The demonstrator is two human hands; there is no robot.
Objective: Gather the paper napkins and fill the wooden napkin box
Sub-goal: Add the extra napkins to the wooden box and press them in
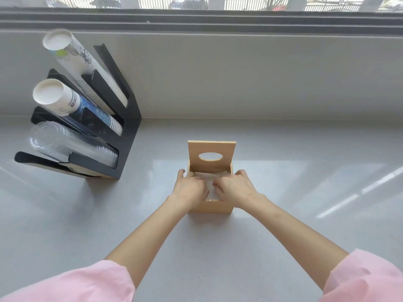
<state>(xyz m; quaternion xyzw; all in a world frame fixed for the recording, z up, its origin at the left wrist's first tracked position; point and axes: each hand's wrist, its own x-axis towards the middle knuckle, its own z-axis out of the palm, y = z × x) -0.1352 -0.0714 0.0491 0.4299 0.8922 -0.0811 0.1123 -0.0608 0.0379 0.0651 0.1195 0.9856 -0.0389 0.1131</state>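
The wooden napkin box [214,207] stands on the grey counter, straight in front of me. Its lid [211,156], with an oval hole, is tipped up at the back. White paper napkins [210,178] lie inside the box. My left hand [189,189] rests over the box's left side, fingers curled down on the napkins and thumb outside the left wall. My right hand [234,188] covers the right side in the same way, fingers bent onto the napkins. Both hands hide most of the stack.
A black cup rack [128,136] stands at the back left, holding two stacks of paper cups [72,62] and a stack of clear plastic cups [65,144]. A low grey wall [261,79] under a window runs along the back of the grey counter [283,214].
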